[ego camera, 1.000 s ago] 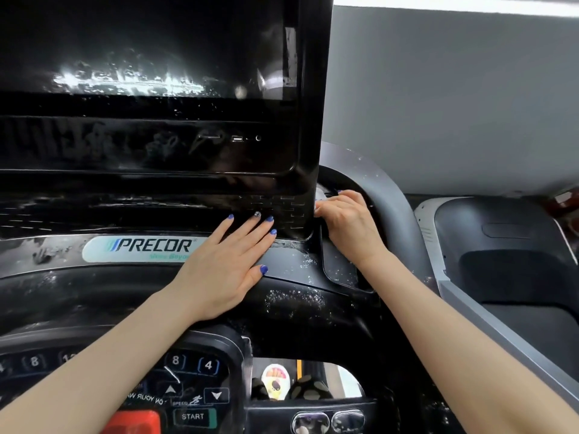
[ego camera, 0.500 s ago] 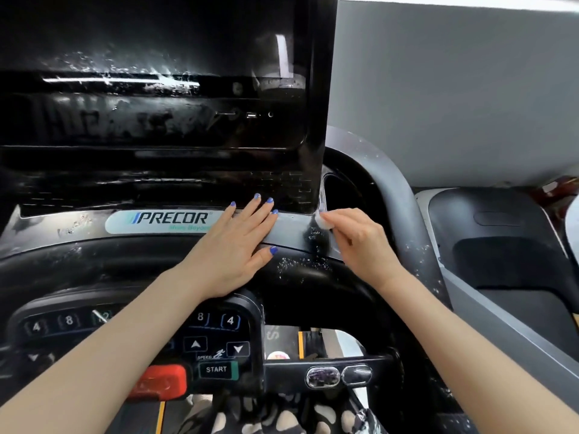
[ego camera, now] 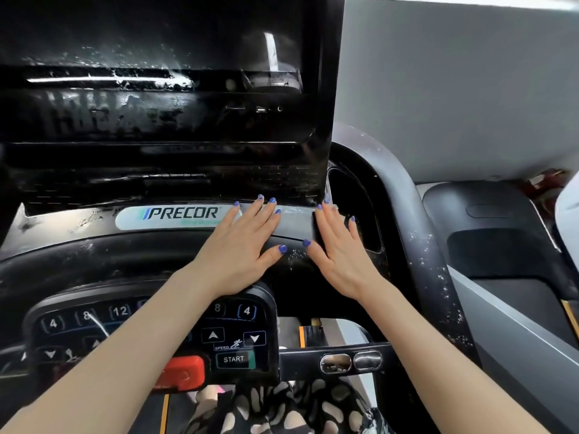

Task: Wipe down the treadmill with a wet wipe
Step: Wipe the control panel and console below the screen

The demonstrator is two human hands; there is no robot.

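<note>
On the treadmill console (ego camera: 291, 225), both hands' straight fingers (ego camera: 250, 214) lie flat.

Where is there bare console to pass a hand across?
The grey strip left of the PRECOR label is bare, as is the black ledge below it, above the keypad. It is crowded where left hand and right hand lie flat beside the cup recess.

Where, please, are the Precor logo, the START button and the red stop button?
Precor logo (ego camera: 183, 213): head view, middle of the lettering.
START button (ego camera: 233, 359): head view, on the word itself.
Red stop button (ego camera: 185, 369): head view, middle of its visible red face.
</note>
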